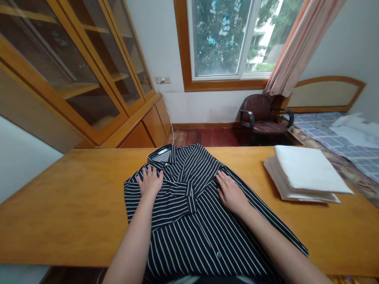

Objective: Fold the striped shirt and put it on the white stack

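Observation:
A black shirt with white stripes (177, 232) lies front side up on the wooden table, its collar toward the far edge. One sleeve is folded across the chest, with its cuff near the middle. The other sleeve stretches down along the right side. My left hand (150, 182) rests flat on the folded part just below the collar, fingers spread. On the right part of the chest, by the top of the straight sleeve, lies my right hand (231, 193), palm down with fingers stretched out. The shirt's lower end runs out of view near my body.
The wooden table (74, 213) spans the view. A stack of folded white cloth-like pieces (310, 169) sits at its right. Beyond are a glass-door cabinet (124, 114), a brown armchair (257, 114), a window (225, 39) with a pink curtain (304, 43), and a bed (349, 130).

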A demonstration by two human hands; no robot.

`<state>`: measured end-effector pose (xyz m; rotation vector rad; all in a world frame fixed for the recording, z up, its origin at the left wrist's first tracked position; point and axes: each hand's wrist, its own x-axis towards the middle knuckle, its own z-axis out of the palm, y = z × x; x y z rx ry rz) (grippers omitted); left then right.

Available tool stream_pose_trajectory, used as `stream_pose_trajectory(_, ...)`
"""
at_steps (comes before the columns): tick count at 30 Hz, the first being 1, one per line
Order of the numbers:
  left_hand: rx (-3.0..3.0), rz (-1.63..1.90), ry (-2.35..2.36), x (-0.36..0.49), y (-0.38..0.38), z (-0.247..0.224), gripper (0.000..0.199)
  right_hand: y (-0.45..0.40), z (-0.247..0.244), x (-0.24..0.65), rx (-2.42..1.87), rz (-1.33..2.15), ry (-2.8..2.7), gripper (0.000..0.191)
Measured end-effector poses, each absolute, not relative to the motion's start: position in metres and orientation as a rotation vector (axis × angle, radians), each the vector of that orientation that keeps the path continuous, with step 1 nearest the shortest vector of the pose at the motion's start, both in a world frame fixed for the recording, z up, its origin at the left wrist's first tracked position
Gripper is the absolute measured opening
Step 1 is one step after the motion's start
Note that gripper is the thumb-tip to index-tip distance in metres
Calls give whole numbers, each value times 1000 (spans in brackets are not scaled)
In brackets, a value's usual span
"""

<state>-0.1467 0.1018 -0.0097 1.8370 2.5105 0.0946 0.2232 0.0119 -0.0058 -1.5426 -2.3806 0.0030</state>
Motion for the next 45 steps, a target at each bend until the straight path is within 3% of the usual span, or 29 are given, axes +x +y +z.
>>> stream_pose_trajectory(5, 1852, 250, 2518, -147, 98, -9, 63, -46, -15, 229, -1755, -31, -2250, 54)
stream_pose_trajectory(12, 2248, 914, 2371, -131, 89, 15, 38, -86, -33, 235, -1886, -68, -2096, 65)
stream_pose_trajectory(16, 2666, 573, 1753, -110, 105, 23, 43, -79, -32, 232, -1869, -90, -2104, 68)
stream_pose_trajectory(20, 2668, 195, 1542, -100, 121, 9, 53, -64, -28, 235, -1854, -62, -2153, 67)
stream_pose_trajectory(39, 2279, 42, 2120, -125, 106, -8, 66, 67, -12, 273, -1540, 114, -2553, 67)
stream_pose_trajectory(45, 2215, 87, 2198, -128, 105, -10, 67, 80, -2, 255, -1689, 25, -2502, 61)
